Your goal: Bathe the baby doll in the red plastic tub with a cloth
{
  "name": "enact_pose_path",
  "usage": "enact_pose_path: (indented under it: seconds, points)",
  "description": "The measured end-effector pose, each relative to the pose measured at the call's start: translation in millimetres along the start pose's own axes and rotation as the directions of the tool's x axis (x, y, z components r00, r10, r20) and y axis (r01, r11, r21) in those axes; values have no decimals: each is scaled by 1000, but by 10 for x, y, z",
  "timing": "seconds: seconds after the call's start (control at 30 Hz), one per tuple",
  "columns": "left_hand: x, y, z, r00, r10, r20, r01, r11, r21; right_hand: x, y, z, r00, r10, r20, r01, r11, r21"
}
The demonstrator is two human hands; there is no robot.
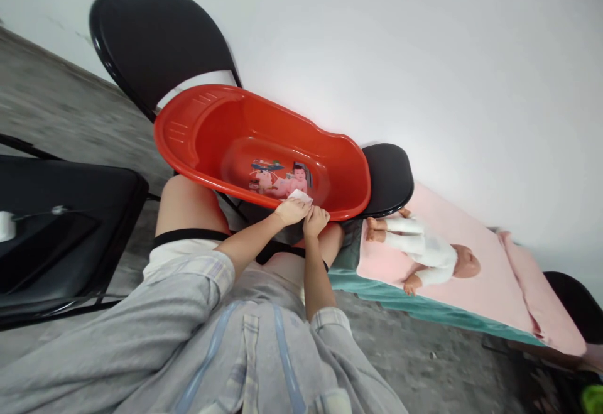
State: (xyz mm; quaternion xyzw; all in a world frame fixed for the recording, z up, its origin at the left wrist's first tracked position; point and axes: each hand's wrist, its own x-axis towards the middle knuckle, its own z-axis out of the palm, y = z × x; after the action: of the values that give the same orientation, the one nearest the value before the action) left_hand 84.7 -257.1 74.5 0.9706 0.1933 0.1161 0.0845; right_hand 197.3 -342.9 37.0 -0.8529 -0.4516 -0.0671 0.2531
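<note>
Seated person's left hand [291, 211] and right hand [315, 220] meet at the near rim of the red baby tub [264, 150], both pinched on a small white cloth [300, 196] held against the tub's inner wall. The tub rests tilted on black folding chairs [155, 49] and looks dry inside. Beyond, to the right, a doll in white [424, 247] lies untouched on a pink mat [475, 269], so the work appears at an early stage.

Glossy red plastic tub [264, 144]; smooth black padded chair [155, 43]; soft matt pink cloth [471, 263]; smooth plastic doll [424, 250] in white fabric; rough grey floor [56, 100].
</note>
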Motion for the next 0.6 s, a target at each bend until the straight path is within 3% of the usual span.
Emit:
enact_pose_path:
  seconds: [0.6]
  points:
    - [20,-33,120,996,23,-81,-26,999,-38,-2,7,5,1000,-7,-24,7,1000,-3]
